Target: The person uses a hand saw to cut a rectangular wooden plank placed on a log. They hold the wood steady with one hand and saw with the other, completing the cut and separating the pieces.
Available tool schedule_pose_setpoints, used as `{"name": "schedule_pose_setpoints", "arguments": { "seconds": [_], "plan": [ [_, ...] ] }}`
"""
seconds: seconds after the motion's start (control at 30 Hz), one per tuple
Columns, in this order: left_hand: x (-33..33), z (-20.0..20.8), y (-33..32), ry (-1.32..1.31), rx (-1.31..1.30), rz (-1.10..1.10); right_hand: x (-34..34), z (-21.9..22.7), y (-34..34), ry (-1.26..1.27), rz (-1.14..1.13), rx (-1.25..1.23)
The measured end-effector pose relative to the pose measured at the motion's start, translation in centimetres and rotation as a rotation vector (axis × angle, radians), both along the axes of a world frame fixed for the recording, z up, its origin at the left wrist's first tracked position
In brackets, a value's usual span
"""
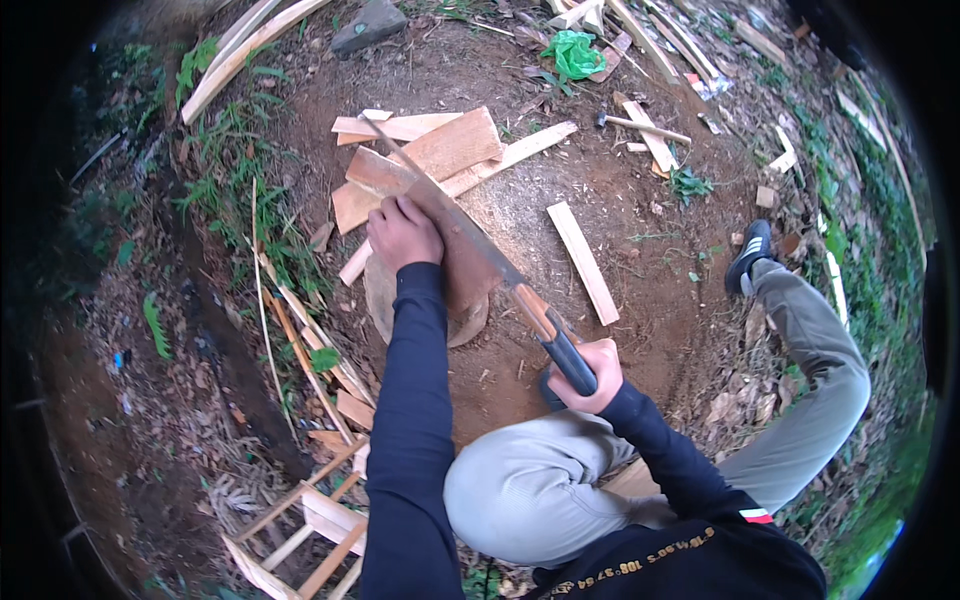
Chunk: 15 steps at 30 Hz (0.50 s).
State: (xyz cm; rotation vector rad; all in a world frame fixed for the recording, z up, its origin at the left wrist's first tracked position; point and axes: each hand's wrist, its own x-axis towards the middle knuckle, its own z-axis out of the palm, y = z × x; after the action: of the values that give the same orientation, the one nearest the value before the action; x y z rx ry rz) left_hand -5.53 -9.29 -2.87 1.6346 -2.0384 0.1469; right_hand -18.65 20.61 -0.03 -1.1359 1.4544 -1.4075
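My right hand is wrapped round the black-covered grip of a handsaw. Its wide, rusty-brown blade tapers away from me to the far left, lying across a piece of wooden board. My left hand presses on that board close beside the blade, fingers bent over the wood. Under the blade and my left wrist sits a round wooden stump, partly hidden. More flat boards lie just beyond, overlapping one another. The exact contact of the saw's edge with the wood is hidden.
Sawdust covers the soil right of the boards, where a narrow wooden strip lies. A hammer rests farther right, near a green plastic bag. A grey stone sits at the back. A wooden frame stands at lower left.
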Motion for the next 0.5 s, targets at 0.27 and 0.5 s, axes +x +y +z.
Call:
{"name": "schedule_pose_setpoints", "arguments": {
  "seconds": [0.27, 0.5],
  "plan": [
    [0.5, 1.3, 0.8, 0.190, -0.052, -0.053, -0.4, 1.4, -0.6, 0.041, 0.004, -0.055],
    [2.4, 1.4, 0.7, 0.099, -0.130, -0.052, 0.4, 1.2, -1.3, 0.121, 0.070, -0.055]
  ]
}}
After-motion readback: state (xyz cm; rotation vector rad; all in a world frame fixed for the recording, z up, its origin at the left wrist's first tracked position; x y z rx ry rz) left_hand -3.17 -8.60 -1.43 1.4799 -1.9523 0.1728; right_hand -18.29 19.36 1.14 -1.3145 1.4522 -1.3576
